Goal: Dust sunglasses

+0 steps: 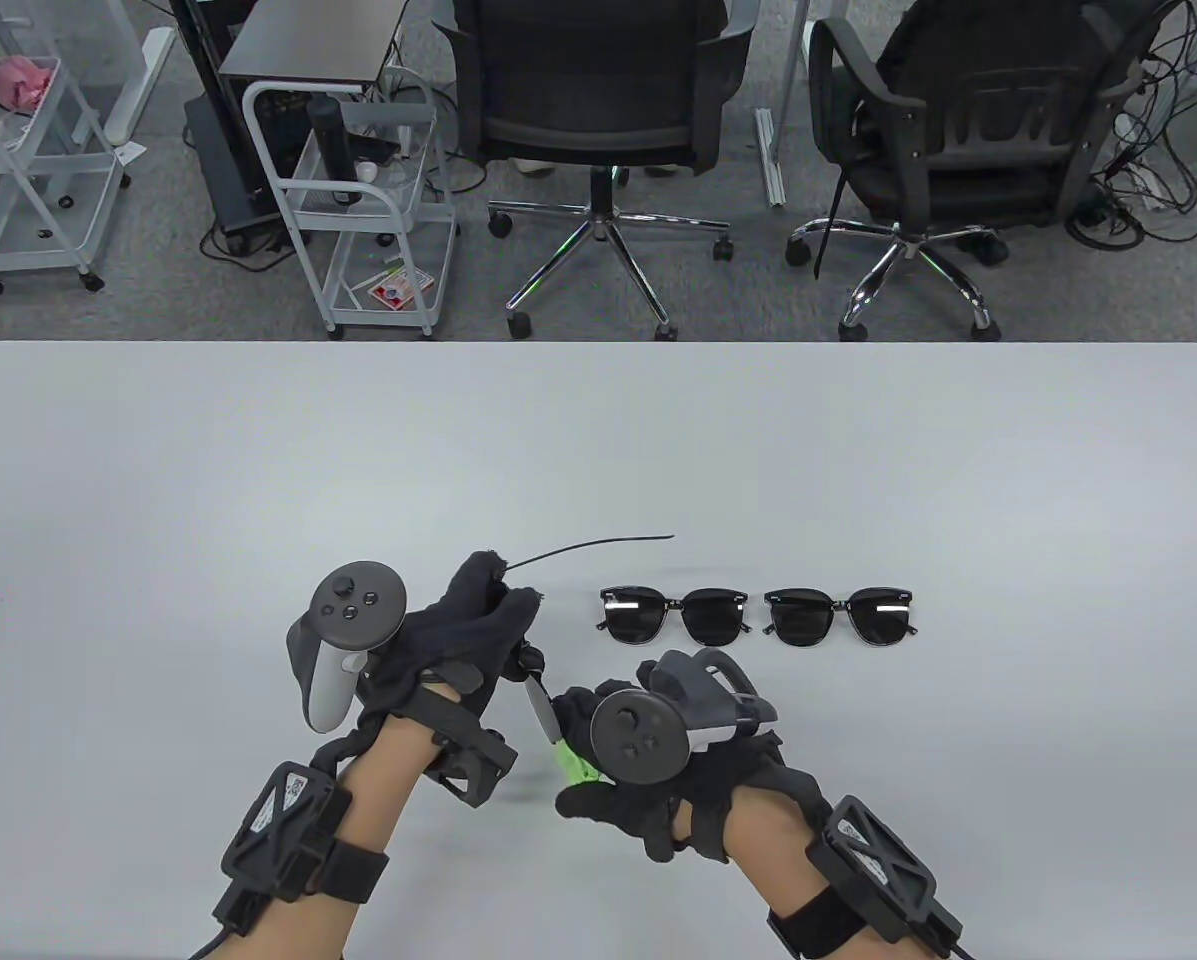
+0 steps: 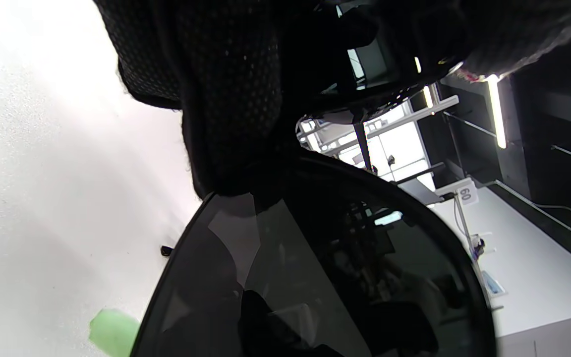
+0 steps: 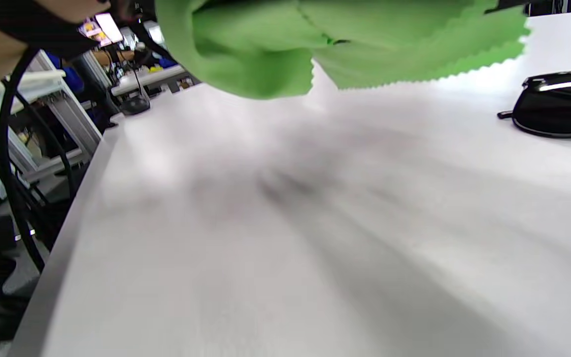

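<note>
Currently the left hand (image 1: 458, 625) pinches a pair of sunglasses (image 2: 315, 277) by its frame, held above the tabletop (image 1: 598, 450), one temple arm jutting away toward the far edge. The right hand (image 1: 638, 760) is curled around a green microfibre cloth (image 1: 576, 765), touching the held pair's lower lens edge. Two more sunglasses lie folded just right of the held pair: the nearer (image 1: 674, 615), the farther (image 1: 842, 615).

Risk, as judged: the left pinch looks narrow, so firm wiping could twist the frame loose or strain the hinge. A rightward sweep of the right hand could knock the nearer resting pair.

Open room: wide bare surface left of and beyond the held pair; the near edge is close beneath the wrists.
</note>
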A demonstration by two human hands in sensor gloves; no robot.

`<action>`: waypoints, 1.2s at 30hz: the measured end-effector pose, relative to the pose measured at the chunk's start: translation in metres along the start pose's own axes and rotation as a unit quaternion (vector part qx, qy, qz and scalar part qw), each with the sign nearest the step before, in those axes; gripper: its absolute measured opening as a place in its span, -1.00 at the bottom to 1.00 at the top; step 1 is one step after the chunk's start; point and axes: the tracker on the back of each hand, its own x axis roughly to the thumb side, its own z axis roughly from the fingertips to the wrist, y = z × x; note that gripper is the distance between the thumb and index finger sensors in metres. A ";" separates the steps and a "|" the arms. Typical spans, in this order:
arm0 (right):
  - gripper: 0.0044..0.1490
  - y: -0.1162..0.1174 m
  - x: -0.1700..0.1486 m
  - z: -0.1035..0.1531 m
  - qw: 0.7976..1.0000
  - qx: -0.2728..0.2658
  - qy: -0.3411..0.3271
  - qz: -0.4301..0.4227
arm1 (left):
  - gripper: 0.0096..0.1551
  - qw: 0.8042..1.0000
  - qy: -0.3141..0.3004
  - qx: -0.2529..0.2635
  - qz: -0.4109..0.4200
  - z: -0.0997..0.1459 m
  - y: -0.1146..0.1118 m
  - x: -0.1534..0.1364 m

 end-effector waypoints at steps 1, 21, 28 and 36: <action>-0.01 -0.001 -0.001 0.001 1.000 -0.019 -0.001 -0.006 | 0.19 1.000 -0.002 0.000 0.000 0.001 0.000 0.001; -0.40 -0.015 0.017 0.008 0.950 -0.193 -0.016 0.246 | 0.34 0.986 0.023 -0.090 0.138 -0.003 -0.015 -0.012; -0.40 -0.020 0.008 0.013 0.943 -0.220 0.013 0.250 | 0.34 0.990 0.003 -0.138 0.032 0.000 -0.045 0.005; -0.43 -0.026 0.004 0.002 0.933 -0.199 0.059 0.296 | 0.26 0.997 0.005 -0.083 -0.004 -0.004 -0.025 0.005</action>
